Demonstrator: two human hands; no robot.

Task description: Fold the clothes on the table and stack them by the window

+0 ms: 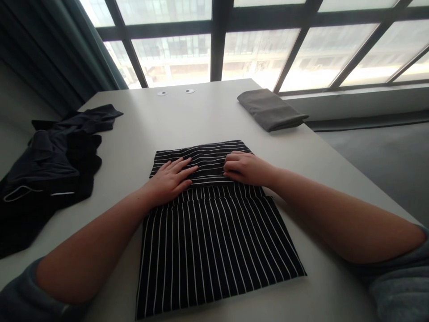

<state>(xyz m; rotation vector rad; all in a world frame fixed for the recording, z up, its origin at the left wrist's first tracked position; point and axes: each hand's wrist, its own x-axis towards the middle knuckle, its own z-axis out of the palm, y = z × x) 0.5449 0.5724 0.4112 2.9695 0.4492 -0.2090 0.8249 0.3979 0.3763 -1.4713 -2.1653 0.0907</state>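
A black cloth with thin white stripes (214,250) lies folded on the table in front of me. Its near part has stripes running away from me, while the folded far part has stripes running crosswise. My left hand (169,181) rests flat on the left side of that far part, fingers spread. On the right side, my right hand (246,167) has its fingers curled down onto the cloth, closed at the fabric. The right fingertips are partly hidden, and so is how much fabric they pinch.
Dark crumpled clothes (50,156) lie along the left of the white table (187,118). A folded grey cloth (270,109) sits at the back right edge. Two round cable-hole covers (189,91) are near the far edge, before the windows; a dark curtain (56,40) hangs at left.
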